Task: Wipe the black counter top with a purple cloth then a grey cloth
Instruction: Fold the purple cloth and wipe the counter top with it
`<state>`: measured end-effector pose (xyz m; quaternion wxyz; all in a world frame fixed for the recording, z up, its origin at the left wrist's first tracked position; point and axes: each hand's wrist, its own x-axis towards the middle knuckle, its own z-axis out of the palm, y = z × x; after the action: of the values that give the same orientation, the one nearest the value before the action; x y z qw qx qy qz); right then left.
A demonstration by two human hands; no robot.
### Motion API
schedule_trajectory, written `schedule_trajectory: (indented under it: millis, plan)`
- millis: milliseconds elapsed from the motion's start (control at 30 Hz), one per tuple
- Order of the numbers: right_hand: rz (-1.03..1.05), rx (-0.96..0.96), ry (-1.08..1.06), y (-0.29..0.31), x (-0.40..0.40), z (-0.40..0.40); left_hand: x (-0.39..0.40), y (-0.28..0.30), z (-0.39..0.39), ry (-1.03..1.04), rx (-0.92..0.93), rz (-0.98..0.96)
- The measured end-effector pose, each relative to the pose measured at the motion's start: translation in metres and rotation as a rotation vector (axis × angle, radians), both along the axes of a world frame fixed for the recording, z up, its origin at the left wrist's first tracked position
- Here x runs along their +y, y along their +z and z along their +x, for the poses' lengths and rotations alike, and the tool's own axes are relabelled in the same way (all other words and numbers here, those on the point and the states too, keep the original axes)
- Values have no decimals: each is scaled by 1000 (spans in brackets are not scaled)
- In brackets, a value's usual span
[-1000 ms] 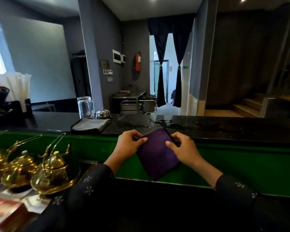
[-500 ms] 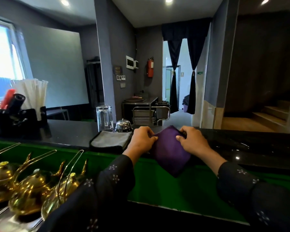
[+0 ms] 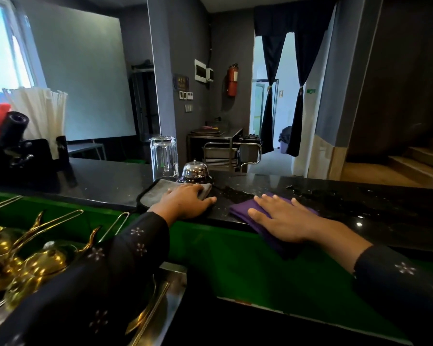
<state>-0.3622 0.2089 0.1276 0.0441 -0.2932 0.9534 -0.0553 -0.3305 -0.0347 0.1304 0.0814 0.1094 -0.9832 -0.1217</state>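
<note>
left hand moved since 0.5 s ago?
Yes. The left hand let go of the purple cloth and shifted left onto the grey cloth in front of the bell.

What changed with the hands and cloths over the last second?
The purple cloth, earlier held up by both hands, now lies on the counter under the flat right hand. The left hand let go and moved onto the grey cloth, which stayed put.

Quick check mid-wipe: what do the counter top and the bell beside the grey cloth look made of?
Counter top: likely polished black stone, glossy with pale flecks and light reflections; a laminate look-alike can't be ruled out. Bell: shiny chrome-like metal dome, mirroring the room.
</note>
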Motion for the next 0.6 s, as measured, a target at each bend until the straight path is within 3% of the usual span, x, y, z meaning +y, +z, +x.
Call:
schedule_trajectory:
  millis: [400, 600]
  plan:
    - [20, -24, -218, 8, -51, -32, -17, -5, 12, 28, 30, 28]
    - [37, -20, -40, 0, -56, -21, -18, 8, 8, 68, 9, -75]
